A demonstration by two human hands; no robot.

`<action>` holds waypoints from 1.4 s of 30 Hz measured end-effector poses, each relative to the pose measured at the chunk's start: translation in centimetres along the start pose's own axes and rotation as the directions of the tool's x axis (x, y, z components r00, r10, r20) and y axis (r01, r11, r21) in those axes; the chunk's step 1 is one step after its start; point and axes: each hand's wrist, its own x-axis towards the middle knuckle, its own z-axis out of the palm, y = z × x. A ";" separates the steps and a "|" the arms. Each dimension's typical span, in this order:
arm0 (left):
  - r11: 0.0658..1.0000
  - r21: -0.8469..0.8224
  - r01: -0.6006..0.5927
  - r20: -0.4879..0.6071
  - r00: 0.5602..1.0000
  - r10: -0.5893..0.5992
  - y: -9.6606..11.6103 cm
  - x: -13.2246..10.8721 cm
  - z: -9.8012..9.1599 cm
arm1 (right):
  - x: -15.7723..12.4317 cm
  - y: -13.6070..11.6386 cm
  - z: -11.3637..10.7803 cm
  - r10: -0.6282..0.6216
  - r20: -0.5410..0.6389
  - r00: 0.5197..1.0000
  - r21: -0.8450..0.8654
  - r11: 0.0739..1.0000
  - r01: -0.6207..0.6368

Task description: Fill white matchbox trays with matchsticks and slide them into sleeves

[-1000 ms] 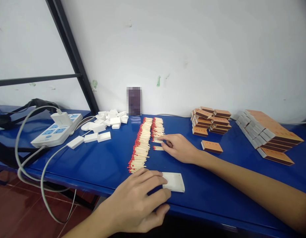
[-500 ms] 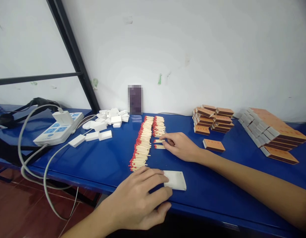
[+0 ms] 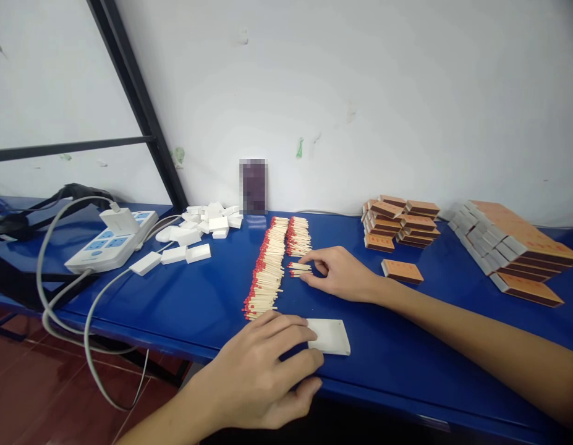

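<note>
A shallow white matchbox tray [image 3: 333,337] lies near the blue table's front edge. My left hand [image 3: 263,368] rests at its left end, fingertips touching it, fingers apart and thumb free. Behind it, a small group of red-headed matches [image 3: 299,269] lies on the table. My right hand [image 3: 344,272] is over this group, its index finger on the far side and thumb on the near side, with a gap between them. A long row of matches [image 3: 267,266] runs to the left, and a shorter match row [image 3: 299,237] lies just behind the small group.
White trays [image 3: 216,224] are heaped at the back left beside a power strip [image 3: 110,244] with cables. Orange matchboxes [image 3: 418,221] are stacked at the back right, with a larger matchbox stack [image 3: 522,241] farther right. One matchbox [image 3: 402,271] lies near my right forearm.
My right index finger and thumb have spread farther apart around the small group of matches, whose sticks now lie closer together. My left hand and the tray stay put.
</note>
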 end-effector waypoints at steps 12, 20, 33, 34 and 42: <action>0.999 -0.027 0.040 -0.030 0.999 -0.040 0.0 0.0 0.0 | 0.1 -1.0 -1.8 0.038 0.172 0.984 0.022 0.999 -0.042; 0.978 0.106 0.177 0.136 0.972 -0.191 0.1 0.4 -0.3 | 0.6 -2.3 -4.8 0.100 0.442 0.892 -0.220 0.975 -0.001; 0.938 -0.052 0.342 0.037 0.939 -0.341 0.1 0.7 -0.4 | 0.9 -2.9 -4.6 -0.033 0.474 0.880 -0.342 0.914 0.219; 0.929 -0.059 0.365 0.018 0.931 -0.364 0.1 0.7 -0.4 | 0.9 -2.8 -4.6 -0.038 0.479 0.877 -0.334 0.916 0.222; 0.901 -0.072 0.428 -0.040 0.901 -0.432 -0.4 0.7 -0.1 | 0.4 -5.0 -6.4 -0.088 0.525 0.847 -0.197 0.955 0.221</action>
